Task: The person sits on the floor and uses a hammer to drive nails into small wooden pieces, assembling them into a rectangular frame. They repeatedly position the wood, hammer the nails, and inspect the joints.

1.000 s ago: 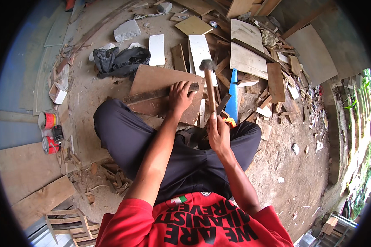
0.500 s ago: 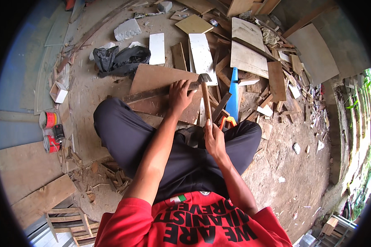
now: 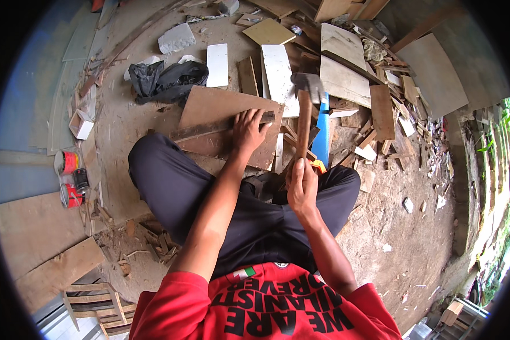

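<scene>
Since half a second ago, the hammer [image 3: 304,127] is being swung away from the right end of the wooden strip [image 3: 201,132], and its head is now being seen farther to the right, blurred, in front of the tip of the blue saw blade [image 3: 323,136]. Its height above the floor cannot be told. By the right hand [image 3: 303,187], closed around the lower handle with the thumb laid along it, the hammer is being gripped. By the left hand [image 3: 249,129], half closed with the fingers bent across the top, the dark strip is being held down near its right end; how firmly it is being pressed cannot be told. Underneath, the strip is being supported by a brown board [image 3: 212,105] in front of the crossed legs [image 3: 170,175], its left end being brought close to the left knee. Beside the right knee, the saw's orange handle [image 3: 319,166] is being partly hidden by the hammer and right hand. Beyond the board, two white boards [image 3: 217,65] [image 3: 277,76] are being left lying on the floor, with a black plastic bag [image 3: 178,81] to their left.
</scene>
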Demonstrator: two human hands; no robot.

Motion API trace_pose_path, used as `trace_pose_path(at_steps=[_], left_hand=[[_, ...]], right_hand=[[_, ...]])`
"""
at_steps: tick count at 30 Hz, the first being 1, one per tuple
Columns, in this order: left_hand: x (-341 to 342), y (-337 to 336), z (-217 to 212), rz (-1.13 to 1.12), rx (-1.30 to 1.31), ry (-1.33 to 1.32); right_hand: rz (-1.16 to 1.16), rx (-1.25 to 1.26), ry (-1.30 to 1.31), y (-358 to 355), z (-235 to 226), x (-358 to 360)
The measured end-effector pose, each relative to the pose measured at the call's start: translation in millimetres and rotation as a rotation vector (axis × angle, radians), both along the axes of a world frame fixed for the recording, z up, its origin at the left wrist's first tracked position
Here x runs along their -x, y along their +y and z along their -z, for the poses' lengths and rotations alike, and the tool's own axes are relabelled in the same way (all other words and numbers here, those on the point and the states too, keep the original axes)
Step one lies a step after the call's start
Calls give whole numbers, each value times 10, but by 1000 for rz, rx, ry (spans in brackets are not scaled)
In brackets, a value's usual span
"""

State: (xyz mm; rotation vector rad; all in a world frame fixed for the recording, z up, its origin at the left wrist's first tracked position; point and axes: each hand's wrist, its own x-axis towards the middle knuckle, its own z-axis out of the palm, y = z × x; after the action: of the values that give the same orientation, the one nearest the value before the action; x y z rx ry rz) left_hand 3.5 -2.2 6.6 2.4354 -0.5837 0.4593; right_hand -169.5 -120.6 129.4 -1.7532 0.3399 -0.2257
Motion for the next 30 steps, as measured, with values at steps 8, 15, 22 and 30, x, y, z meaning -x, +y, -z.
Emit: trace_pose_path(at_steps=[8,15,22,30], left_hand=[[12,-28,-4,0,-23,-58],[-11,-19,-14,14,-19,-49],[-8,-22,53,2,20,-87],[-4,-31,-33,31,-30,-22]], right_hand=[[-51,129,359,-104,586,91],[-20,81,296,-47,470,169],[-50,129,318,-149,295,-81],[-62,129,-144,-154,219,-178]])
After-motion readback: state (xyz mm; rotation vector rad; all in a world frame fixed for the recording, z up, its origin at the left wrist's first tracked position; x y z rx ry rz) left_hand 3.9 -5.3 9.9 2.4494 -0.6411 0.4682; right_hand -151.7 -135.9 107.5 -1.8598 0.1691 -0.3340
